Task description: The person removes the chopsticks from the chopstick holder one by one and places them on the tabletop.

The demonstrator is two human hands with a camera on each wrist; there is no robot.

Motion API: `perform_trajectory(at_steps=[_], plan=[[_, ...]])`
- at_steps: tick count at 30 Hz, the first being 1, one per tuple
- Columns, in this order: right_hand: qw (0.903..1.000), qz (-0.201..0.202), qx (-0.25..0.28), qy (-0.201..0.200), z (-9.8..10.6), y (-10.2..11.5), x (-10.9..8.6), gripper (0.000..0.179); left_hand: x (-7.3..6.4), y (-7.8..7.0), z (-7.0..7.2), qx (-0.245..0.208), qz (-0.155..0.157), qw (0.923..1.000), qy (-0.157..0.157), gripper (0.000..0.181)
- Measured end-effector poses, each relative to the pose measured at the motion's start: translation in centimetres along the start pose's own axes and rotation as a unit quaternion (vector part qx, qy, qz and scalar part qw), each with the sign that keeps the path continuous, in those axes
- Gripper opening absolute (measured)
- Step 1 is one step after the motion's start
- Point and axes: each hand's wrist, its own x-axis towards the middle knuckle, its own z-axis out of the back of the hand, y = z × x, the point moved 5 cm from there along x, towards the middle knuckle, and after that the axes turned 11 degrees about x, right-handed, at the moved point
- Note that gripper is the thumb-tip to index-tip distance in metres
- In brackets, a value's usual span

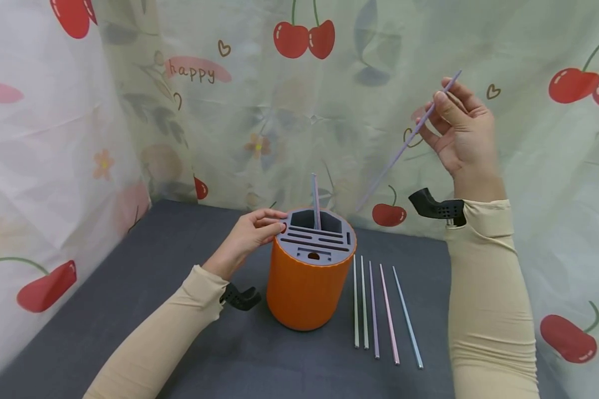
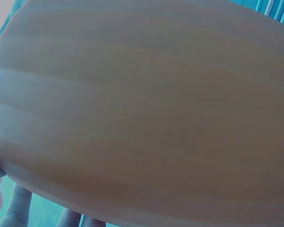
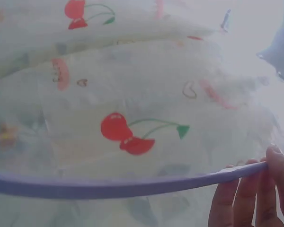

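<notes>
One purple stick (image 1: 406,145): held aloft, aslant, in the right hand (image 1: 461,124), thumb and fingers pinching it near its upper end, other fingers loosely bent. Its lower end hangs free, up and to the right of the holder (image 1: 304,293) in my head view; depth I cannot judge.

One left hand (image 1: 249,235): fingers mostly extended, tips touching the holder's rim, no full grasp that I can see.

Risks, as I judge them: the pinch sits near one end, so a slight twist could swing the long free length into the lid (image 1: 324,256) or the standing pair (image 1: 316,199); a loose thumb could drop it; the left hand's light touch might let the holder shift if knocked, rolling the nearest loose sticks.

Count:
- Holder, orange, upright: one.
- Sticks in its wide compartment: two that I can make out, close together.
- Loose sticks on the table (image 1: 219,360), right of the holder: five; two pale (image 1: 364,302), one purple (image 1: 374,310), one pink (image 1: 389,314), one blue (image 1: 406,317).
- Wrist mounts, black (image 1: 436,205): two.
</notes>
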Motion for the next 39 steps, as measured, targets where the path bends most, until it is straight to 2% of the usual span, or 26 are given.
perform_trajectory(at_steps=[4, 7, 9, 12, 14, 15, 19, 23, 27, 30, 39], plan=[[0.9974, -0.002, -0.064, -0.031, 2.9, 0.4, -0.3, 0.027, 0.0, 0.0, -0.1, -0.004, -0.002, 1.0000, 0.002, 0.030], [0.9898, -0.026, -0.132, -0.047, 5.7, -0.5, -0.6, 0.024, 0.0, 0.0, -0.1, -0.005, -0.003, 1.0000, 0.000, 0.030], [0.9828, -0.056, -0.167, -0.057, 7.8, -1.6, -0.9, 0.024, 0.0, 0.0, -0.1, -0.003, -0.003, 1.0000, -0.002, 0.030], [0.9648, -0.108, -0.228, -0.075, 11.5, -3.7, -1.4, 0.025, 0.0, 0.1, 0.0, 0.006, -0.005, 1.0000, -0.003, 0.030], [0.9509, -0.139, -0.261, -0.091, 14.1, -5.3, -1.9, 0.029, 0.0, 0.1, 0.0, 0.010, -0.005, 0.9999, -0.004, 0.031], [0.9410, -0.151, -0.286, -0.099, 15.3, -6.0, -2.1, 0.030, -0.1, 0.1, 0.0, 0.012, -0.006, 0.9999, -0.004, 0.031], [0.9096, -0.191, -0.348, -0.121, 19.8, -9.0, -3.1, 0.039, -0.1, 0.0, 0.0, 0.010, -0.007, 0.9999, -0.004, 0.032], [0.8834, -0.223, -0.391, -0.131, 23.3, -11.7, -4.2, 0.053, -0.2, -0.1, 0.0, 0.010, -0.007, 0.9999, -0.006, 0.031], [0.8555, -0.242, -0.436, -0.139, 25.6, -13.5, -5.3, 0.058, -0.2, 0.0, 0.0, 0.011, -0.012, 0.9999, -0.004, 0.032], [0.8397, -0.248, -0.462, -0.141, 26.7, -14.5, -5.9, 0.057, -0.2, 0.0, 0.0, 0.010, -0.016, 0.9998, -0.002, 0.032], [0.8064, -0.258, -0.508, -0.159, 28.4, -16.1, -7.1, 0.050, -0.1, 0.0, 0.0, 0.006, -0.010, 0.9999, -0.004, 0.030]])
